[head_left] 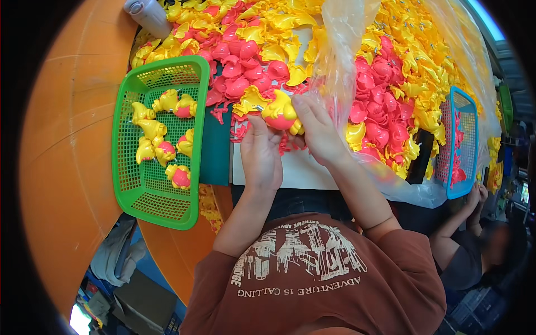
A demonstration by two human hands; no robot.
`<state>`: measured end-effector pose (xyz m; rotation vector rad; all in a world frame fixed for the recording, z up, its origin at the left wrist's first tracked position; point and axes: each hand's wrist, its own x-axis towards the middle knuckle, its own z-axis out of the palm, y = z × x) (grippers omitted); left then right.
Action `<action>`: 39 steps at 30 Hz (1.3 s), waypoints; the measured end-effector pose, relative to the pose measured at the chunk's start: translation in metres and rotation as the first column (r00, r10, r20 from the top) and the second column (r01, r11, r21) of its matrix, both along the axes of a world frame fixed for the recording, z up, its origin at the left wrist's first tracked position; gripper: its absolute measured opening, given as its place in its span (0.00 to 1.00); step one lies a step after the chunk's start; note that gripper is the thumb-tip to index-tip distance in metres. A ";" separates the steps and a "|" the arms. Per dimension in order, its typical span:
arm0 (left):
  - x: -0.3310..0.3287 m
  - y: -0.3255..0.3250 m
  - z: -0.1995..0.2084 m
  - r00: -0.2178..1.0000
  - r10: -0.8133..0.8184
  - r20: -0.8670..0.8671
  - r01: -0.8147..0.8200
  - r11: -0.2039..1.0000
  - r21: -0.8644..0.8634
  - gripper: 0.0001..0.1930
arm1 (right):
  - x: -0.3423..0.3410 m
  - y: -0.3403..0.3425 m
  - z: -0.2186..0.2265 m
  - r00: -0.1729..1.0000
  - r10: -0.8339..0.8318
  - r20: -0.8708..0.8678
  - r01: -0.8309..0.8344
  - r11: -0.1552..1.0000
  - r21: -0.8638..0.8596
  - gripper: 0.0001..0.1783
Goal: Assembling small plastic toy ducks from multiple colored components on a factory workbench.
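Note:
Both my hands meet over the near edge of the table, around a small yellow and pink plastic toy figure (pixel 280 113). My left hand (pixel 262 153) is closed on its lower left side, thumb up, with some fingers hidden behind it. From the right, my right hand (pixel 317 127) grips it with the thumb and fingers. A small metal piece shows at the toy's left end. Just beyond lie loose pink shells (pixel 237 86) and yellow shells (pixel 251 99). Small pink pieces (pixel 241 132) are scattered beneath and beside my hands.
Left of my hands, a green basket (pixel 159 215) holds several yellow and pink toy figures (pixel 153 129). A clear plastic sheet (pixel 340 50) crosses the heap of shells. A blue basket (pixel 475 134) with pink pieces stands right, near another person's hands (pixel 477 195). A bottle (pixel 148 17) stands far left.

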<state>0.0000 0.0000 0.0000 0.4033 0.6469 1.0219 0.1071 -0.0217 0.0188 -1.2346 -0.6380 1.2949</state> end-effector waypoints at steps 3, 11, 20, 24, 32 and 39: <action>0.002 0.000 0.000 0.997 -0.008 -0.075 0.014 0.996 0.087 0.14 | -0.001 0.005 -0.005 0.969 -0.159 -0.191 0.138 0.983 -0.118 0.14; -0.015 0.011 -0.015 0.943 0.315 -0.111 -0.262 0.905 0.335 0.21 | 0.018 0.003 -0.010 0.805 -0.124 0.580 -0.057 0.957 0.284 0.14; -0.027 0.018 -0.004 0.981 0.193 0.017 -0.194 0.980 0.051 0.27 | 0.224 0.027 0.018 -0.448 -0.047 0.893 0.305 0.931 0.202 0.11; -0.010 0.004 -0.007 0.995 -0.001 -0.104 0.013 0.993 0.114 0.17 | 0.263 0.059 0.004 -0.470 -0.065 0.881 0.174 0.971 0.164 0.12; -0.016 0.006 -0.016 0.986 -0.034 -0.165 0.059 0.987 0.148 0.14 | 0.286 0.086 -0.010 -0.409 0.305 0.860 0.165 0.952 -0.259 0.10; -0.006 0.010 -0.011 0.972 -0.084 -0.219 0.123 0.978 0.170 0.12 | 0.215 0.017 0.096 -0.158 -0.087 0.984 0.068 0.993 0.099 0.06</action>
